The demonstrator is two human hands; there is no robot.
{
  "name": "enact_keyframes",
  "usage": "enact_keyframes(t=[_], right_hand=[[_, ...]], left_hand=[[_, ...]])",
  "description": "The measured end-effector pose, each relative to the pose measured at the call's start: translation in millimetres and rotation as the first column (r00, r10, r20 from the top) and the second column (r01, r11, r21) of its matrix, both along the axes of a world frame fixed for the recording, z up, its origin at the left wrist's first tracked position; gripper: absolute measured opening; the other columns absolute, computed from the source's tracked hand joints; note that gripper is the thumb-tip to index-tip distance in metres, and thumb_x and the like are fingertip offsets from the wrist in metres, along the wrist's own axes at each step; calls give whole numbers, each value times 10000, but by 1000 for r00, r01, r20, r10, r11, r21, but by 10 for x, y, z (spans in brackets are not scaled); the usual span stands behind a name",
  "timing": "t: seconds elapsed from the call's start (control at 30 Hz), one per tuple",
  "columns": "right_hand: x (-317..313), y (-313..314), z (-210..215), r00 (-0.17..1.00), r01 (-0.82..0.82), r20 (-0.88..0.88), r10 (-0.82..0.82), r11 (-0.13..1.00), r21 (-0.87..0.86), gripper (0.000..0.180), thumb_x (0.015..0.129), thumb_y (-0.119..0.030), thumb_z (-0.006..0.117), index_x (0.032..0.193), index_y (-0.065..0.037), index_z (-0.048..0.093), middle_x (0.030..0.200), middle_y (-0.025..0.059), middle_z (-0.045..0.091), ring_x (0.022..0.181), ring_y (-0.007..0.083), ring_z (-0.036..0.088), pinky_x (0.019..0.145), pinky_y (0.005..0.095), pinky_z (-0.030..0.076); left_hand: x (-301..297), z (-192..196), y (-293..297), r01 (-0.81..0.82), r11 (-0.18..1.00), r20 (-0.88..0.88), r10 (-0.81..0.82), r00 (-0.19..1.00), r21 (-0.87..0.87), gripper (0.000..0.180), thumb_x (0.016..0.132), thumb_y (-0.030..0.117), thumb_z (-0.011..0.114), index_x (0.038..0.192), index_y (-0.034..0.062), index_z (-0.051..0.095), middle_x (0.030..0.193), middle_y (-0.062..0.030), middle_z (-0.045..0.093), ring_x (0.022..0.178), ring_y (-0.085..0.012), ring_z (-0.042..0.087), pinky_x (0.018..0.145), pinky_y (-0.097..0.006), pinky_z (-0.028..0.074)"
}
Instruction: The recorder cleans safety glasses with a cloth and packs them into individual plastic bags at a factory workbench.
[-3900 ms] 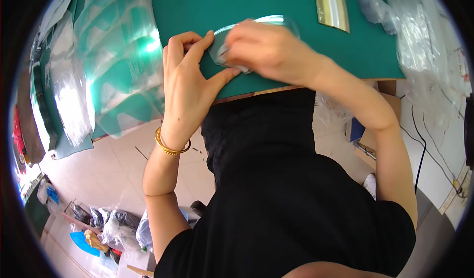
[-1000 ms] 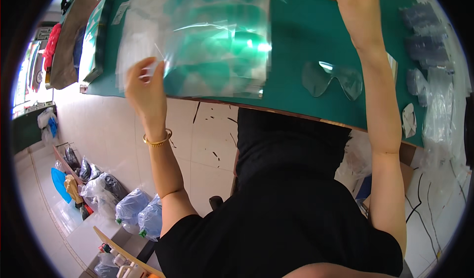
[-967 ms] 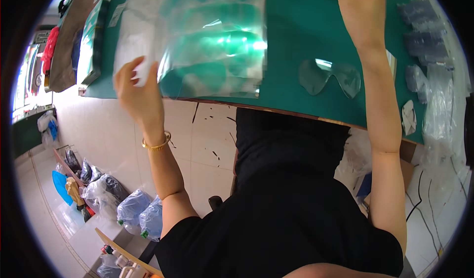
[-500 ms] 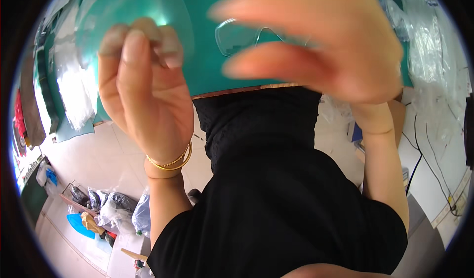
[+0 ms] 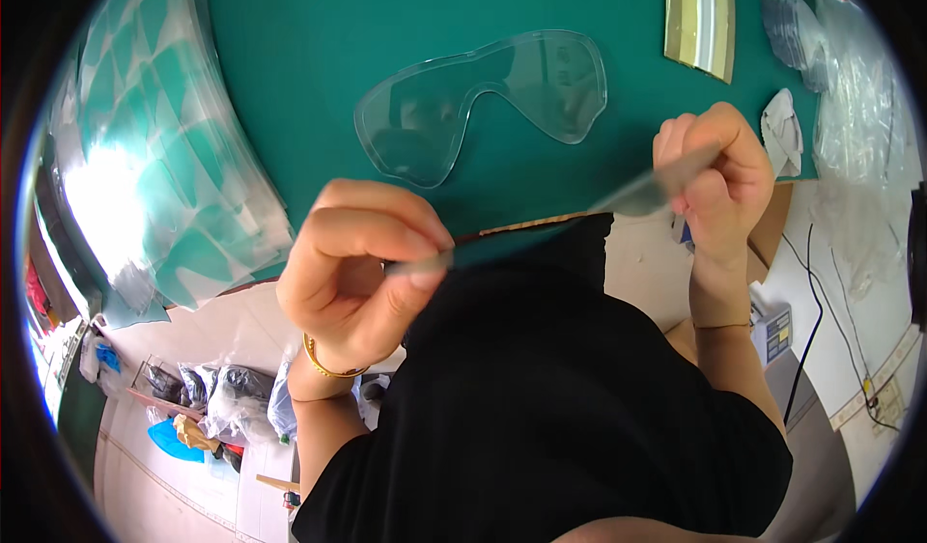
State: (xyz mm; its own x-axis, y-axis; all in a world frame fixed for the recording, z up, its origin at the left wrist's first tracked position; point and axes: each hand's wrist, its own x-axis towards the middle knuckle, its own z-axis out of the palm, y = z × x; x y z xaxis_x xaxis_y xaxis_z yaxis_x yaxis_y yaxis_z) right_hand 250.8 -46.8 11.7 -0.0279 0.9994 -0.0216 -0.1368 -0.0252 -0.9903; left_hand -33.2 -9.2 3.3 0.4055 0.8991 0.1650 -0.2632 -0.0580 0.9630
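Observation:
Between my two hands stretches a thin, see-through film (image 5: 632,197), seen nearly edge-on just above the table's near edge. My left hand (image 5: 348,263) pinches its left end between thumb and fingers, a gold bracelet at the wrist. The film's right end is gripped by my right hand (image 5: 719,181), its fingers curled in. Blur and the low angle hide the film's full outline. Beyond my hands, a clear goggle lens (image 5: 541,84) lies flat on the green table mat (image 5: 290,22), touched by neither hand.
Clear sheets with a repeated lens-shaped pattern (image 5: 164,118) lie on the left. At the far right is a tan and white striped piece (image 5: 698,17). Nearer are a crumpled white cloth (image 5: 782,136) and clear plastic bags (image 5: 855,138). Black cables (image 5: 811,321) hang at the right.
My right hand, formerly blurred with fingers apart, has closed on the film. My left hand has come lower, bringing the film down to a nearly edge-on position. The goggle lens is now fully visible.

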Motion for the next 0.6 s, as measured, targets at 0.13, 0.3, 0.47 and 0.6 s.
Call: enact_keyframes(t=[0.13, 0.3, 0.47, 0.6], right_hand=[[-158, 180, 132, 921, 180, 373, -115, 973, -145, 137, 901, -94, 706, 827, 1, 640, 681, 9, 606, 515, 29, 509, 457, 169, 345], [-237, 316, 118, 900, 203, 424, -100, 957, -207, 161, 903, -126, 715, 819, 6, 674, 611, -9, 594, 478, 20, 481, 433, 175, 323], [-229, 313, 77, 881, 199, 467, -72, 953, -227, 179, 914, -148, 707, 817, -4, 665, 569, -31, 562, 458, 12, 445, 423, 183, 291], [-209, 311, 81, 872, 193, 487, -53, 951, -242, 192, 915, -149, 707, 808, 1, 652, 562, -36, 548, 461, 6, 423, 424, 190, 272]], left_hand=[[68, 35, 70, -171, 985, -194, 165, 967, -13, 108, 904, -54, 634, 998, -55, 579, 1007, -165, 586, 784, -160, 607, 615, -241, 517], [150, 95, 133, -391, 917, -495, 305, 814, -78, 139, 899, -55, 656, 1034, -75, 631, 904, -112, 641, 652, -96, 595, 482, -188, 478], [266, 83, 139, -486, 873, -585, 377, 718, -34, 268, 873, -42, 698, 1132, -46, 628, 808, -46, 650, 564, -26, 536, 431, -141, 393], [307, 31, 138, -469, 883, -583, 385, 715, 9, 323, 867, -46, 703, 1170, -49, 592, 795, -53, 646, 548, -22, 517, 435, -136, 374]])
